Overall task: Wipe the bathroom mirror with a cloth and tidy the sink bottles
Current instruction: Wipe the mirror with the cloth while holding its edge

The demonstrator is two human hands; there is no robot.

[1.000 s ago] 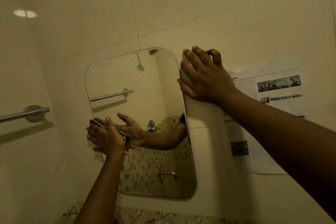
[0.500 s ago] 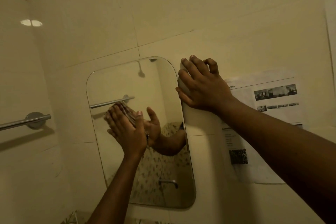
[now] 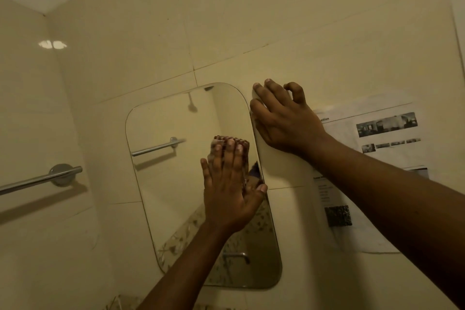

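A rounded rectangular mirror (image 3: 173,196) hangs on the cream tiled wall. My left hand (image 3: 230,191) lies flat against its right half and presses a brown patterned cloth (image 3: 232,142) onto the glass; the cloth shows above my fingertips. My right hand (image 3: 284,120) rests on the wall at the mirror's upper right edge, fingers spread and touching the edge, holding nothing. No sink bottles are in view.
A chrome towel bar (image 3: 42,178) is fixed to the left wall. A printed paper notice (image 3: 372,158) is stuck on the wall right of the mirror, partly behind my right forearm. The mirror reflects a towel bar, a shower head and a tap.
My left hand has slid the cloth from the mirror's lower left edge up and rightward to its right half. My right hand has stayed at the upper right edge. The view has tilted upward.
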